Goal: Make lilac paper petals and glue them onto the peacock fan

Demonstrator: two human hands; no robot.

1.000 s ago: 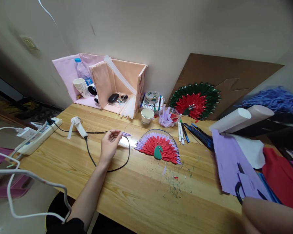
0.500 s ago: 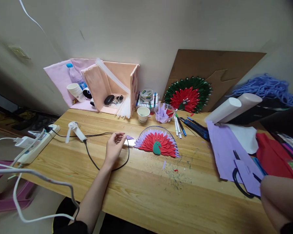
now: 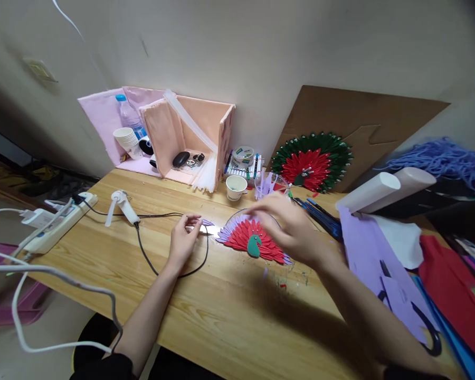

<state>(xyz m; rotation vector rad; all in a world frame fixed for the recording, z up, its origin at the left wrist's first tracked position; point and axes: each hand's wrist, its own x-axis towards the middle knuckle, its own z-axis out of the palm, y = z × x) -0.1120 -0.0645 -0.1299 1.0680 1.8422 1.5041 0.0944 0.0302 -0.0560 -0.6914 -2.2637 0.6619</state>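
My left hand (image 3: 184, 240) rests on the wooden table (image 3: 221, 311) and pinches a small purple paper petal (image 3: 206, 223) by its near end. The petal's tip points toward a paper peacock (image 3: 253, 240) with red and purple feathers and a green body. My right hand (image 3: 291, 227) hovers over the right side of the peacock, blurred by motion, fingers stretched leftward with nothing seen in them. A black cable (image 3: 150, 261) loops under my left wrist.
A glue gun (image 3: 122, 206) and power strip (image 3: 55, 221) lie at the left. A paper cup (image 3: 236, 187), a bowl of purple petals (image 3: 267, 184), markers (image 3: 320, 214), a finished green-and-red peacock (image 3: 311, 163), purple sheets with scissors (image 3: 399, 285) and foam rolls (image 3: 383, 190) are around.
My right arm has swung in from the lower right corner to above the peacock. My left hand with the purple petal has stayed nearly in place beside the peacock's left edge.
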